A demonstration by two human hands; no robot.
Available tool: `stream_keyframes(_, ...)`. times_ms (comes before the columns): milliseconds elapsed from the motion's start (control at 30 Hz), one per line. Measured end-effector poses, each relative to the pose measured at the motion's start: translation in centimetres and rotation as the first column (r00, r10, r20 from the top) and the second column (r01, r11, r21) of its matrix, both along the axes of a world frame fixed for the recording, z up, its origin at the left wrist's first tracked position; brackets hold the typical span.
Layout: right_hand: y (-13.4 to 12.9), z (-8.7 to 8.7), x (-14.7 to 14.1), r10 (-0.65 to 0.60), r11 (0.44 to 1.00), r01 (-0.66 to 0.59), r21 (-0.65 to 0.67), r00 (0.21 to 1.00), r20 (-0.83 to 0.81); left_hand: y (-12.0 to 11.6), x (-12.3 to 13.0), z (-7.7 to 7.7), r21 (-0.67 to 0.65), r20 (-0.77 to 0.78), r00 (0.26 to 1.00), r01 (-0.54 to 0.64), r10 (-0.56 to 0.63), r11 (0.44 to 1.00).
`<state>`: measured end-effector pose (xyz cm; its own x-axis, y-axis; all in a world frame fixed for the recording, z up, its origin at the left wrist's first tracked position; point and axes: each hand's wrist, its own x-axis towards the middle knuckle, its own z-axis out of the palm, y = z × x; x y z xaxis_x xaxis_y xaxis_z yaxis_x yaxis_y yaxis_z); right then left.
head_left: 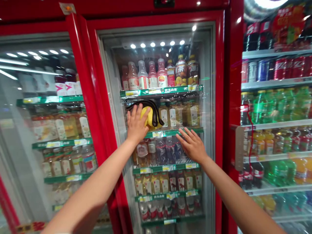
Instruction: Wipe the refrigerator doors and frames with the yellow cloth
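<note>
Both arms reach forward from the lower edge of the view toward a red-framed glass-door drinks cooler. The left hand is raised against a yellow soft bundle, with its fingers splayed and lying across the bundle's left side, not visibly clenched. Whether these fingers are gripping the bundle or only pressing on it cannot be told, and the glass makes it hard to judge whether they touch it directly. A black cord arches over the top of the bundle and trails down its right side, just beyond the fingertips. The bundle sits at the left end of a shelf, above a green price strip and just left of a row of amber juice bottles.

The right hand is open and holds nothing. Its spread fingers point up and left, near the same green price strip and just right of the bundle. Directly below these fingers stand dark-capped bottles, while a row of pale drink bottles stands higher up, well above both hands. A second cooler lies left of the hands, and open shelves of canned drinks lie to their right.
</note>
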<state>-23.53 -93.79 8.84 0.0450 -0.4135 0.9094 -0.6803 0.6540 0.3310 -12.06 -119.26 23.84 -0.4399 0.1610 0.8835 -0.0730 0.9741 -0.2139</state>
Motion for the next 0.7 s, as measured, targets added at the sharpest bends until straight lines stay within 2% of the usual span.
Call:
stream_keyframes(67,1.1,-0.2,-0.2,-0.028,0.999,0.028,-0.017,1.000,0.000,0.6,-0.4,1.6,0.119,-0.093,0.995,-0.018,0.030,0.993)
stream_keyframes(133,2.0,-0.4,-0.5,-0.061,0.997,0.061,-0.053,0.998,0.018,2.4,-1.6,3.8,0.204,-0.174,0.984,-0.008,0.044,0.979)
stream_keyframes(200,2.6,-0.7,-0.7,-0.080,0.994,0.083,-0.075,0.996,0.044,4.9,-3.2,5.5,0.221,-0.213,0.977,0.015,0.033,0.975)
stream_keyframes(233,2.8,-0.8,-0.9,-0.081,0.993,0.086,-0.077,0.995,0.057,6.2,-3.9,5.7,0.205,-0.215,0.976,0.027,0.018,0.978)
stream_keyframes(300,3.0,-1.1,-1.1,-0.068,0.995,0.073,-0.071,0.995,0.074,8.2,-4.9,4.9,0.126,-0.178,0.984,0.055,-0.032,0.991)
stream_keyframes(367,3.3,-1.5,-1.4,-0.049,0.997,0.054,-0.055,0.995,0.082,8.9,-5.1,2.7,0.000,-0.085,0.992,0.095,-0.094,0.996)
stream_keyframes(467,4.2,-2.0,-1.8,-0.042,0.999,0.044,-0.028,0.997,0.072,7.6,-4.2,-1.2,-0.152,0.076,0.988,0.144,-0.133,0.978)
stream_keyframes(533,5.2,-2.1,-2.1,-0.057,0.998,0.059,-0.020,0.996,0.063,6.2,-3.5,-2.6,-0.162,0.091,0.989,0.132,-0.119,0.978)
stream_keyframes(600,6.4,-2.0,-2.5,-0.085,0.996,0.087,-0.027,0.995,0.061,5.6,-3.2,-2.4,-0.103,0.027,0.995,0.095,-0.092,0.990)
stream_keyframes(700,8.0,-1.6,-2.9,-0.128,0.989,0.133,-0.069,0.989,0.075,7.3,-4.2,0.0,0.054,-0.123,0.991,0.056,-0.049,0.997)
